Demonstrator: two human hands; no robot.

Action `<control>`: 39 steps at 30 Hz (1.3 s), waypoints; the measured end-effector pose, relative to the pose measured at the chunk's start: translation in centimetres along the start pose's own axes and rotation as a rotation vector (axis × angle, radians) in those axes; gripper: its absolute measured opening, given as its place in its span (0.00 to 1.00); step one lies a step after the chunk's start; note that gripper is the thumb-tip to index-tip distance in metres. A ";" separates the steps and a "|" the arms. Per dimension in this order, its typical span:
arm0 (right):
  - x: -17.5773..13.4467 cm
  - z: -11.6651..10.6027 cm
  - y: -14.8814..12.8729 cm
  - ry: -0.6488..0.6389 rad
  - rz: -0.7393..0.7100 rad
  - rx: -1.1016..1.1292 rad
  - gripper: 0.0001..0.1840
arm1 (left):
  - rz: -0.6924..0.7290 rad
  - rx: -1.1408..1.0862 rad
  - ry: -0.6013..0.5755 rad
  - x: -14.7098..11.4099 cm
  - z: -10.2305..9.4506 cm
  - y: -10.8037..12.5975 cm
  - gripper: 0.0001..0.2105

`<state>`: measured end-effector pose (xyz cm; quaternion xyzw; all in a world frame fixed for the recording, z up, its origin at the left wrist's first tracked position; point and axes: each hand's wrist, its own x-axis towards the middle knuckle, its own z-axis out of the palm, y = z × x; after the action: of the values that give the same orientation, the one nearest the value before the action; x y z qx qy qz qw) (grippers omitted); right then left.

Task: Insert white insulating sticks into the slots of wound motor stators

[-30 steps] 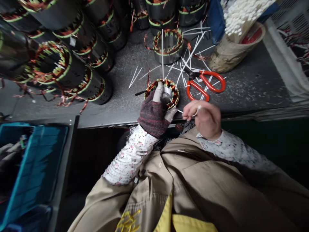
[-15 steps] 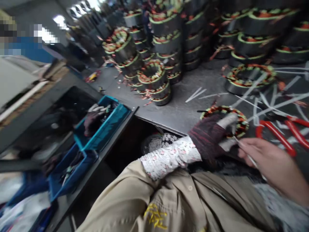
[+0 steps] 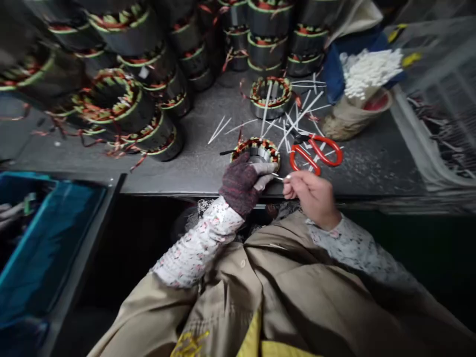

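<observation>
Dark metal workbench (image 3: 201, 173), its surface speckled toward the right. At far left, a teal bin (image 3: 70, 223) is seen beside it; next come stacked stators (image 3: 128, 113). Mid-bench, a wound stator (image 3: 256, 143) is set near the front edge. Step in hand judged to be lacing at its near rim; steady support and even tension on the white tie (image 3: 277, 177) are called for next. By the gloved left hand (image 3: 240, 184) the near rim is covered, two pale-covered fingers slightly apart; whether anything is clamped cannot be told. By the bare right hand (image 3: 311, 194) the tie's end is pinched, thumb and forefinger together, the rest curled. Just beyond, red-handled snips (image 3: 336, 154) are left lying.
</observation>
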<state>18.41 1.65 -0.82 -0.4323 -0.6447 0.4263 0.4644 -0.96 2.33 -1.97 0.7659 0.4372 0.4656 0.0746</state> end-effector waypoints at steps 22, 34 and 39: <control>1.7 -1.4 -4.1 -0.223 -0.076 -0.198 0.20 | 0.085 0.226 -0.186 0.6 -0.9 0.8 0.10; 0.2 -2.5 -3.7 -0.143 0.251 0.491 0.22 | 0.055 0.287 -0.210 0.3 -1.3 0.8 0.11; 4.7 1.7 -3.8 0.023 0.114 0.470 0.15 | 0.103 0.221 -0.263 0.6 -0.8 0.8 0.13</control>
<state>15.20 4.82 3.56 -0.3529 -0.4970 0.5854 0.5346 -1.04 2.04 -0.76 0.8451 0.4324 0.3136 0.0226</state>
